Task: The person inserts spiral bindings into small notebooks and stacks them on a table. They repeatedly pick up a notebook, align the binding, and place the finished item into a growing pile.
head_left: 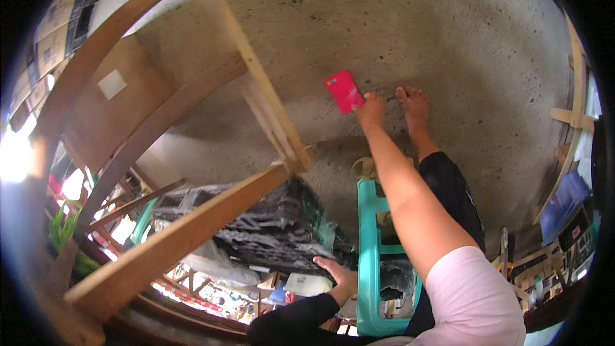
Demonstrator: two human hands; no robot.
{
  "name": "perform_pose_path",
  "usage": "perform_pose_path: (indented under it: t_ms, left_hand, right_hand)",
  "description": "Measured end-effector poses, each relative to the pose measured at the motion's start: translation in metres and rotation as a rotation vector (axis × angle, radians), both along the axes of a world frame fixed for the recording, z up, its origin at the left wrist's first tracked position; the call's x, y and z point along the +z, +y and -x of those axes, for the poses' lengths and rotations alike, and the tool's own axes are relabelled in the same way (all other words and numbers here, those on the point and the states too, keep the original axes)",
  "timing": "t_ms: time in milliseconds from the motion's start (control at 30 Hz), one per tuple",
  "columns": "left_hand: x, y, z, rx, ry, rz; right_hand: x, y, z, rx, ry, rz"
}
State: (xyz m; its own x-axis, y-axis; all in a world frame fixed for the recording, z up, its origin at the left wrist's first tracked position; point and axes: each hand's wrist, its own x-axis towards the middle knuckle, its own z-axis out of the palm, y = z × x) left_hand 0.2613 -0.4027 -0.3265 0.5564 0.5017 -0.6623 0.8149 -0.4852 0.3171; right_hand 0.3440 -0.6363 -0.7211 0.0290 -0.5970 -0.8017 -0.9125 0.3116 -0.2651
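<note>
Bare and stretched out from a pale pink sleeve, my right hand [369, 111] reaches over the concrete floor. Its fingers are closed on the lower right corner of a flat, bright pink-red rectangular packet [342, 90]; its exact kind cannot be told. Nowhere in the picture does my left hand show. To the left stands a wooden frame [186, 237] with straight bars and curved pieces, its near bar slanting across the lower left. Below my right forearm is a turquoise plastic stool [368, 263].
My bare feet show, one [416, 106] right of my hand, the other [337, 274] left of the stool. A dark, plastic-wrapped bundle [269, 224] lies behind the wooden bar. A brown board [109, 99] bears a white square. More wooden framing [572, 118] lines the right edge.
</note>
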Motion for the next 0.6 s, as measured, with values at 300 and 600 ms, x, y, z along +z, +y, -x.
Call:
perform_pose_path:
  t_ms: [300,600]
  left_hand:
    - [-0.061,-0.023,-0.023,-0.037,0.108,0.008]
    - [-0.004,-0.006,-0.009,-0.067,0.056,0.0]
  right_hand:
    - [-0.026,0.013,-0.025,0.202,0.278,0.108]
    - [0.027,0.056,0.004,-0.137,-0.369,0.056]
